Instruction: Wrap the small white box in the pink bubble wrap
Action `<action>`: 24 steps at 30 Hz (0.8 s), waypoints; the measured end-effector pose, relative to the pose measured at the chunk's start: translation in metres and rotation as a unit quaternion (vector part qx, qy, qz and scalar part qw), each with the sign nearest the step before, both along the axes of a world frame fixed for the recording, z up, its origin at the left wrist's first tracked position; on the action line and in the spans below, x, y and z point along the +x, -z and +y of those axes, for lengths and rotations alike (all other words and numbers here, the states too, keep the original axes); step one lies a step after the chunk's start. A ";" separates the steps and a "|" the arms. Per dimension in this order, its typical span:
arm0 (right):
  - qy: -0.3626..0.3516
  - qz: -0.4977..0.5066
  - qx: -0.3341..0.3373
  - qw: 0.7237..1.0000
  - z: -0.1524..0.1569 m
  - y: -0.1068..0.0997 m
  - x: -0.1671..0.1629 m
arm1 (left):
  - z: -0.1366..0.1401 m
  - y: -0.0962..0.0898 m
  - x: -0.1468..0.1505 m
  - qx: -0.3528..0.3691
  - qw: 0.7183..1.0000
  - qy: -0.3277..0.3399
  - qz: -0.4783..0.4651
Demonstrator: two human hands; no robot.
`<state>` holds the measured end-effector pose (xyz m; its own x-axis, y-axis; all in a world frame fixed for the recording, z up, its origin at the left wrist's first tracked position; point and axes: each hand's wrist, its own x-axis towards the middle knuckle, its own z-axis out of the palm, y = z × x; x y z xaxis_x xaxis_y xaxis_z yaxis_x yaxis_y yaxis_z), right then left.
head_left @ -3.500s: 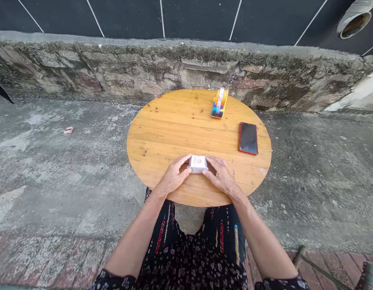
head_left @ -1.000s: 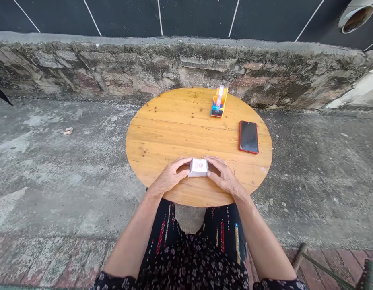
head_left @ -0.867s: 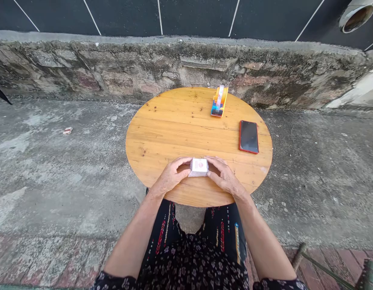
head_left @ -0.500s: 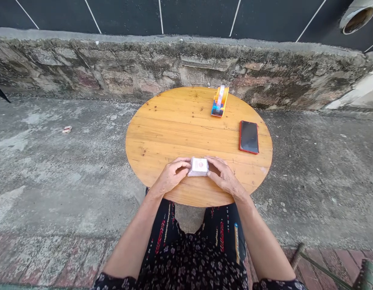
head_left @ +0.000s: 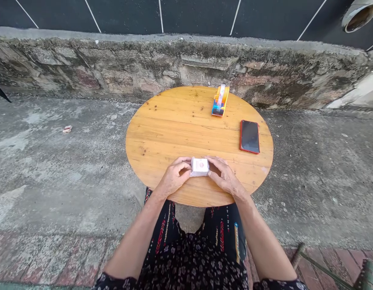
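Observation:
A small white box [head_left: 200,165], loosely wrapped in clear plastic, sits near the front edge of the round wooden table [head_left: 174,133]. Small print and a reddish mark show on its top. My left hand [head_left: 173,176] grips its left side, thumb at the near corner and fingers along the far corner. On the opposite side my right hand [head_left: 223,175] holds it the same way, with the thumb in front and the fingers behind. Both palms rest close to the tabletop.
A tape dispenser [head_left: 220,100] with an orange and blue body stands at the table's back. Nearer, on the right, lies a phone [head_left: 249,137] in a red case. A stone wall [head_left: 138,68] runs behind the table. A chair frame [head_left: 319,266] shows at lower right.
My left hand has shifted slightly right, its thumb now closer against the box. The box and right hand have hardly moved.

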<state>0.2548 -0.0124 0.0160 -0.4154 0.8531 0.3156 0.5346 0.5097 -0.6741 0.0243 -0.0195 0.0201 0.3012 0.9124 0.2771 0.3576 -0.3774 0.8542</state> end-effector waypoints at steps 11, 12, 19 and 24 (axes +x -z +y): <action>0.003 -0.021 0.008 1.000 -0.001 -0.001 -0.001 | -0.001 0.007 0.003 0.058 0.996 -0.061 0.009; 0.005 -0.024 0.008 1.000 -0.001 -0.001 -0.001 | -0.001 0.008 0.004 0.061 0.996 -0.065 0.010; 0.016 -0.034 0.005 0.999 -0.002 -0.002 -0.002 | 0.000 0.012 0.007 0.077 0.993 -0.089 0.010; 0.020 -0.038 0.007 0.999 -0.002 -0.001 -0.003 | -0.001 0.010 0.005 0.071 0.995 -0.071 0.003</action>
<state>0.2515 -0.0142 0.0169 -0.4034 0.8657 0.2963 0.6041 0.4952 -0.6244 0.0294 -0.0206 0.0100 0.1737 0.8982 0.4039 0.4216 -0.4384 0.7938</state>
